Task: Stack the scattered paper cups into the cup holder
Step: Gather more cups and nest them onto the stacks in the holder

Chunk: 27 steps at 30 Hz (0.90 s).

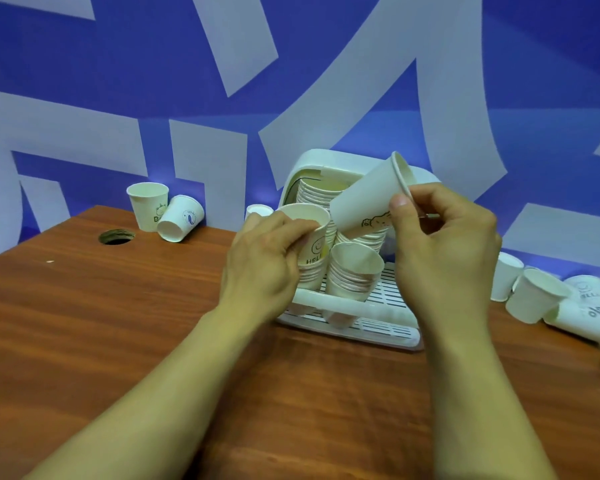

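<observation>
A white plastic cup holder point(392, 336) stands on the wooden table, with several stacks of white paper cups leaning in it. My left hand point(264, 265) grips the top cup of the front-left stack point(314, 244), which is printed with a smiley face. My right hand point(444, 247) pinches the rim of a single tilted paper cup point(364, 202), held above the stacks with its base pointing down-left. A shorter stack point(352, 275) stands in the holder between my hands.
Two loose cups point(149, 204) point(181, 220) sit at the back left by the wall, one on its side. Another cup point(258, 211) peeks out behind my left hand. Several cups point(534, 296) lie scattered at the right. A round cable hole point(116, 236) opens in the table point(118, 323).
</observation>
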Motion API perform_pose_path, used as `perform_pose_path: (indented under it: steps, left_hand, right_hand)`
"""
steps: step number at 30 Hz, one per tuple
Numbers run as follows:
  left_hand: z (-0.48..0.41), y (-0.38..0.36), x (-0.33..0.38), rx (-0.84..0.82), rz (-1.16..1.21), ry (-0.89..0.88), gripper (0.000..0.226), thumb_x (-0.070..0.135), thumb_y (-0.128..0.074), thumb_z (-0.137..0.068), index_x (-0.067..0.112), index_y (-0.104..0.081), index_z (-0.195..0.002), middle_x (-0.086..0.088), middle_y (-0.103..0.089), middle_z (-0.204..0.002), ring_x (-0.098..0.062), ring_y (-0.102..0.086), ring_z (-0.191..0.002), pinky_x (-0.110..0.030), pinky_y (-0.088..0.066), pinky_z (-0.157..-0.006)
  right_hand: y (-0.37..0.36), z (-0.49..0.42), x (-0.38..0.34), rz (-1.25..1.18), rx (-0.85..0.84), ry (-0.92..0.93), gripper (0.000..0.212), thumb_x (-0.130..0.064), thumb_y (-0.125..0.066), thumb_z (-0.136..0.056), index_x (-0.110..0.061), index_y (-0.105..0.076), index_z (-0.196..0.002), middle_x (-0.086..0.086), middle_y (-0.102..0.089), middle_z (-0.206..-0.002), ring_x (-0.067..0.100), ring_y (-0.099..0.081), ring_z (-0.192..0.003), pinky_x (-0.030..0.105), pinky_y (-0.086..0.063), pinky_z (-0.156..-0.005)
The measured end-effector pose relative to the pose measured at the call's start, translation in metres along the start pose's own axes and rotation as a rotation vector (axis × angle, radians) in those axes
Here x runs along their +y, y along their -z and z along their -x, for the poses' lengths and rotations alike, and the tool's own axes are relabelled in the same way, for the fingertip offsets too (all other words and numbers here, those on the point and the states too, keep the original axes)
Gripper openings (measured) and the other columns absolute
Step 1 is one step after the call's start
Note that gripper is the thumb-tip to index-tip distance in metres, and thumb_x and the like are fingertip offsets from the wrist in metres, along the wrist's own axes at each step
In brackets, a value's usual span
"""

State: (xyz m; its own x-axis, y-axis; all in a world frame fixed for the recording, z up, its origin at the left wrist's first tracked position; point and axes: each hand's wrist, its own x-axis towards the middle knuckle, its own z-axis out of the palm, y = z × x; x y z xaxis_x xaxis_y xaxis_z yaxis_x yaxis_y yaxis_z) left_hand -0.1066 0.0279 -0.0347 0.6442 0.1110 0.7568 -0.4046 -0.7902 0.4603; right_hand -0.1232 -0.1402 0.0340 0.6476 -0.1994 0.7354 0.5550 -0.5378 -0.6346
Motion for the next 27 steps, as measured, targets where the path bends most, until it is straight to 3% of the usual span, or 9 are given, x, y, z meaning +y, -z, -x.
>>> perform_pose_path:
  steps: [6,10,15,17,19,22,24,27]
  left_hand:
    - [0.013,-0.014,-0.008,-0.279,-0.151,0.054,0.031,0.028,-0.045,-0.099,0.037,-0.062,-0.124,0.008,-0.061,-0.109,-0.023,-0.041,-0.087,-0.036,-0.038,-0.079]
    - [0.017,-0.017,-0.011,-0.303,-0.198,0.021,0.034,0.037,-0.038,-0.1,0.044,-0.05,-0.131,0.011,-0.051,-0.105,-0.017,-0.035,-0.086,-0.032,-0.026,-0.074]
    - [0.02,-0.018,-0.01,-0.319,-0.227,0.034,0.034,0.041,-0.035,-0.1,0.045,-0.044,-0.133,0.01,-0.047,-0.11,-0.017,-0.035,-0.09,-0.033,-0.031,-0.079]
    - [0.02,-0.018,-0.01,-0.324,-0.227,0.038,0.034,0.042,-0.034,-0.1,0.045,-0.044,-0.132,0.009,-0.047,-0.11,-0.019,-0.037,-0.091,-0.035,-0.033,-0.08]
    - [0.02,-0.018,-0.009,-0.327,-0.229,0.039,0.033,0.043,-0.034,-0.099,0.045,-0.045,-0.13,0.009,-0.047,-0.11,-0.021,-0.039,-0.092,-0.035,-0.033,-0.08]
    - [0.021,-0.02,-0.01,-0.331,-0.229,0.05,0.033,0.045,-0.035,-0.098,0.045,-0.045,-0.13,0.009,-0.046,-0.111,-0.022,-0.04,-0.094,-0.034,-0.031,-0.079]
    - [0.021,-0.021,-0.011,-0.333,-0.233,0.054,0.034,0.046,-0.035,-0.098,0.045,-0.045,-0.131,0.009,-0.046,-0.111,-0.022,-0.041,-0.094,-0.034,-0.03,-0.079]
    - [0.021,-0.022,-0.012,-0.329,-0.235,0.046,0.034,0.046,-0.037,-0.098,0.045,-0.044,-0.131,0.008,-0.046,-0.112,-0.022,-0.041,-0.095,-0.034,-0.032,-0.08]
  right_hand:
    - [0.007,-0.003,-0.003,0.01,0.105,-0.008,0.014,-0.029,-0.059,-0.092,-0.023,-0.07,-0.088,-0.011,-0.065,-0.075,0.011,-0.058,-0.072,0.035,-0.051,-0.068]
    - [0.009,-0.004,-0.002,0.045,0.123,0.022,0.014,-0.027,-0.058,-0.093,-0.021,-0.071,-0.092,-0.006,-0.066,-0.078,0.013,-0.058,-0.072,0.027,-0.046,-0.067]
    - [0.003,-0.003,0.008,0.112,0.107,0.097,0.018,-0.024,-0.057,-0.094,-0.022,-0.072,-0.104,0.001,-0.067,-0.09,0.02,-0.058,-0.076,0.024,-0.037,-0.067]
    - [-0.005,0.002,0.018,0.174,0.031,0.1,0.019,-0.022,-0.058,-0.094,-0.023,-0.073,-0.106,0.004,-0.068,-0.093,0.029,-0.06,-0.082,0.03,-0.042,-0.07]
    - [-0.017,0.009,0.033,0.294,-0.186,0.087,0.021,-0.021,-0.057,-0.095,-0.024,-0.073,-0.109,0.006,-0.069,-0.102,0.035,-0.06,-0.092,0.039,-0.047,-0.078]
    - [-0.03,0.022,0.048,0.49,-0.489,0.074,0.025,-0.029,-0.049,-0.098,-0.03,-0.07,-0.113,0.002,-0.067,-0.105,0.033,-0.053,-0.092,0.037,-0.041,-0.077]
    - [-0.033,0.022,0.05,0.55,-0.526,0.083,0.025,-0.034,-0.046,-0.099,-0.03,-0.069,-0.109,0.001,-0.065,-0.101,0.032,-0.047,-0.088,0.036,-0.033,-0.071]
    - [-0.033,0.022,0.049,0.647,-0.549,0.073,0.027,-0.036,-0.039,-0.1,-0.028,-0.064,-0.105,-0.001,-0.062,-0.104,0.032,-0.045,-0.093,0.039,-0.026,-0.075]
